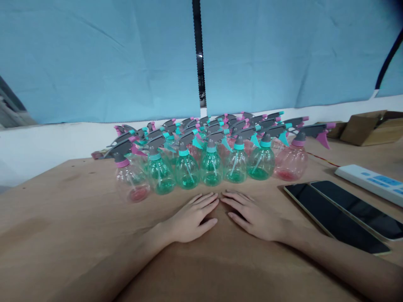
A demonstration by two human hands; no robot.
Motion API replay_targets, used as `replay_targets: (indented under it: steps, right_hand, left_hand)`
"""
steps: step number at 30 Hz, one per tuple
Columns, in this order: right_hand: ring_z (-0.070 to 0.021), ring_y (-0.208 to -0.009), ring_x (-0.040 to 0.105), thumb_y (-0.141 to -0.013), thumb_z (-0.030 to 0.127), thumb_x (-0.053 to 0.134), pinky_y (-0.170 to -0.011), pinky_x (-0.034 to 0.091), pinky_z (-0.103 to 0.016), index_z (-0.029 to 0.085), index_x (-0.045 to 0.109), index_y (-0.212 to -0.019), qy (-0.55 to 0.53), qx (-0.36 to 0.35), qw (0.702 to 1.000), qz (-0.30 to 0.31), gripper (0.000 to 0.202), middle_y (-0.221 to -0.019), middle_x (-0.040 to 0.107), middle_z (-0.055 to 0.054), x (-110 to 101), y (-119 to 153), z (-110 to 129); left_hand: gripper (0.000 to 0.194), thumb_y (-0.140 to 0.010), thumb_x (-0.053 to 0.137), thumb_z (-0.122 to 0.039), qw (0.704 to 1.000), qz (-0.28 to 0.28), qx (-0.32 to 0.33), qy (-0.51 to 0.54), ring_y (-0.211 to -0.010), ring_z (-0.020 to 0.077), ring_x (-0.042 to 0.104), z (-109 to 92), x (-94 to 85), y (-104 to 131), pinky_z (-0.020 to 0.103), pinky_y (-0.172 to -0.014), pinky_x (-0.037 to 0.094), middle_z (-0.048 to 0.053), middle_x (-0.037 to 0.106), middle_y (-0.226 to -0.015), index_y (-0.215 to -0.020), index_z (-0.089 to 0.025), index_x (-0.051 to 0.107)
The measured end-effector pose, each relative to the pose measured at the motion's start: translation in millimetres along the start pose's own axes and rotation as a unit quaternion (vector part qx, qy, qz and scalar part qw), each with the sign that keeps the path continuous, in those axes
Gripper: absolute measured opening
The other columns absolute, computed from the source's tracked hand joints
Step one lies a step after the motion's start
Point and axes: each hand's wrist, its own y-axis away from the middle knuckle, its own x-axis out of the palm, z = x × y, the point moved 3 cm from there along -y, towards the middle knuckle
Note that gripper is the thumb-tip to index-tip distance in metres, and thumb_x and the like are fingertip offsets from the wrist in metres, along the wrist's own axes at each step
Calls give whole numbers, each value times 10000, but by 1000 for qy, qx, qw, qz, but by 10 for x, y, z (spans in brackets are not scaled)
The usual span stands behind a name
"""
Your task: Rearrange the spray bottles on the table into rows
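Observation:
My left hand [195,217] lies flat on the wooden table [63,243], fingers apart and holding nothing. Opposite it, my right hand [252,214] also rests palm down with spread fingers, its fingertips close to those of the left. Just beyond both hands stand rows of spray bottles with grey trigger heads. In the front row, several are green, such as a green spray bottle [211,170] behind the fingertips. A pink spray bottle [131,184] is at the row's left end and another pink spray bottle [291,162] at its right end. Bottles farther back are partly hidden.
Two dark-screened phones [333,216] lie side by side right of my right hand. Behind them is a white power strip [371,182], and a cardboard box [365,128] sits at the back right. A blue cloth [126,63] hangs behind the table.

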Motion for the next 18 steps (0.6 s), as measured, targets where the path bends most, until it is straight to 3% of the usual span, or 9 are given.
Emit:
replay_targets:
  steps: [18]
  right_hand:
    - [-226,-1257,363,-926,329,339,-1027,328,-433,170,400,-1333,3,5,1000,2,442,-1366,422,-104,3,4,0]
  left_hand:
    - [554,-921,291,-441,1000,16,-12,-8,-1356,201,205,-16,-9,1,386,-1110,201,87,251,-1463,-1380,-132,301]
